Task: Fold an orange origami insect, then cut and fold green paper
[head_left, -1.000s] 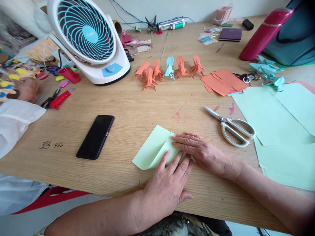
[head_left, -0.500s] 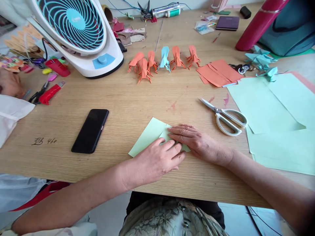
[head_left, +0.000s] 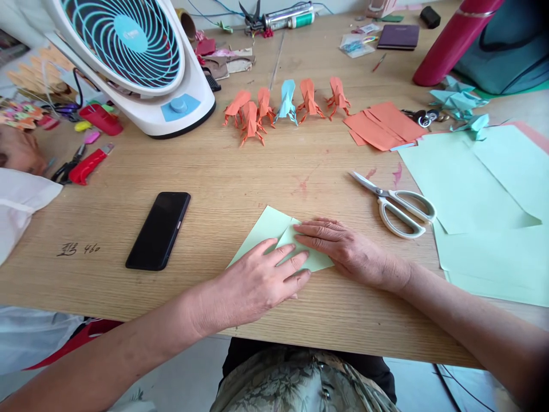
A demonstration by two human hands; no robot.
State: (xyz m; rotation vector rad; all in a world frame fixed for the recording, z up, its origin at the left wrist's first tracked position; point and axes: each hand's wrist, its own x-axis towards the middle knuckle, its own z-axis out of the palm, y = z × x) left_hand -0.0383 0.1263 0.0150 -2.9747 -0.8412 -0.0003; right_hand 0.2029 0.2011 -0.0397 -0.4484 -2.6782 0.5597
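A pale green sheet of paper (head_left: 266, 224), with a folded flap on its right side, lies on the table in front of me. My left hand (head_left: 261, 280) rests across its lower left part, fingers spread and lying flat. Over the flap's upper right edge lies my right hand (head_left: 343, 246), fingers stretched out and side by side, pressing the paper down. Both palms hide part of the sheet. To the right of my right hand are white-handled scissors (head_left: 388, 200), blades slightly apart.
A black phone (head_left: 158, 229) lies to the left. Behind are a white fan (head_left: 189, 109), several orange folded-paper figures (head_left: 309, 94) and a blue one (head_left: 286, 98). Orange paper (head_left: 386, 126), larger green sheets (head_left: 476, 183) and a magenta bottle (head_left: 454, 43) occupy the right side.
My left hand has slid left and slightly down across the paper, uncovering more of the folded flap. My right hand stays in nearly the same place.
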